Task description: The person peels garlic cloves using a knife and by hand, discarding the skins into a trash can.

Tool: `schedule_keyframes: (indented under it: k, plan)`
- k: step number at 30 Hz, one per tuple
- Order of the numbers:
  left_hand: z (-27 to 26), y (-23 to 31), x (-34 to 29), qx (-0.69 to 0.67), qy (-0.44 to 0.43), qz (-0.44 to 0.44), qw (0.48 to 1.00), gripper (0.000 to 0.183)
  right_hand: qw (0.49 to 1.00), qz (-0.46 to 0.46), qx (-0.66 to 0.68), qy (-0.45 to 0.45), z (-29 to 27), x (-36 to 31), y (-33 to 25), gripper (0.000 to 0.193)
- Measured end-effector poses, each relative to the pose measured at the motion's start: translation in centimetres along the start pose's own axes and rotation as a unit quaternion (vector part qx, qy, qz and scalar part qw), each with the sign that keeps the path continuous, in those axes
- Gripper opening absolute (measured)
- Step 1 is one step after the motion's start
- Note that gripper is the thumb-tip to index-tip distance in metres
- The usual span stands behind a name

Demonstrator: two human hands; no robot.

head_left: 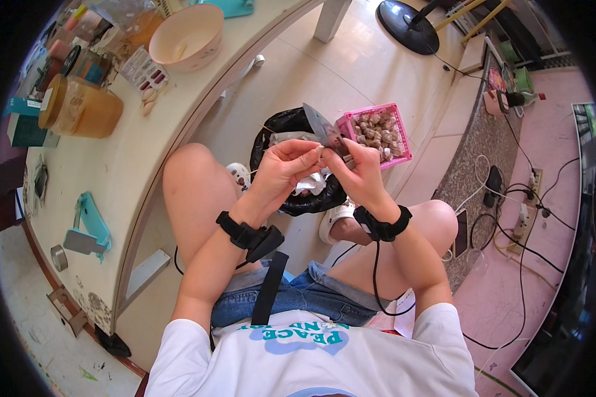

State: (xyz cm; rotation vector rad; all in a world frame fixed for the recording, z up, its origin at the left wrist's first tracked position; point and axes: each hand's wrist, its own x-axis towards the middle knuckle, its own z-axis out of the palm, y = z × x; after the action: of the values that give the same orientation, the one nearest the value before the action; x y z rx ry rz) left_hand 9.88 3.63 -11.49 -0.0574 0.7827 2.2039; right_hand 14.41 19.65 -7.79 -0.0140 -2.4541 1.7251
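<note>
White is the small garlic-like piece [320, 150] pinched between the fingertips of the left hand [290, 160]; the right hand [356, 165] has its fingers wrapped around a knife [320, 124], its grey blade slanting up and leftward just beside the piece; both hands hang over a bin lined with a black bag [324, 201]; near the right hand, a pink basket [396, 161] holds garlic bulbs [381, 132]; leftward, a bowl [193, 33] stands on the table [179, 99], loose cloves [149, 96] near it.
</note>
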Motion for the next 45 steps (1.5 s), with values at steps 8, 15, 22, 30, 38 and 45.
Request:
schedule_keyframes:
  k: [8,15,22,30,38,45]
  plan:
    - [0.3,0.3,-0.3,0.042,0.001,0.025,0.999,0.011,0.999,0.026,0.031,-0.023,0.1,-0.1,0.5,0.017]
    - [0.6,0.2,-0.4,0.162,0.039,0.098,0.981,0.010,0.964,0.207,0.144,-0.090,-0.5,0.0,0.3,0.028]
    - [1.2,-0.5,-0.4,0.235,0.052,0.217,0.946,0.009,0.968,0.194,0.133,-0.088,-0.3,-0.2,0.5,0.030]
    - [0.6,-0.6,-0.2,0.083,0.033,0.096,0.991,0.011,0.997,0.045,0.063,-0.026,0.1,0.1,0.2,0.020]
    - [0.7,-0.5,-0.1,0.081,0.013,0.106,0.991,0.011,0.998,0.038,0.041,-0.036,-0.2,0.0,0.5,0.018]
    - [0.6,-0.4,-0.2,0.140,0.014,0.113,0.984,0.014,0.996,0.031,0.073,-0.038,-0.1,-0.2,0.4,0.018]
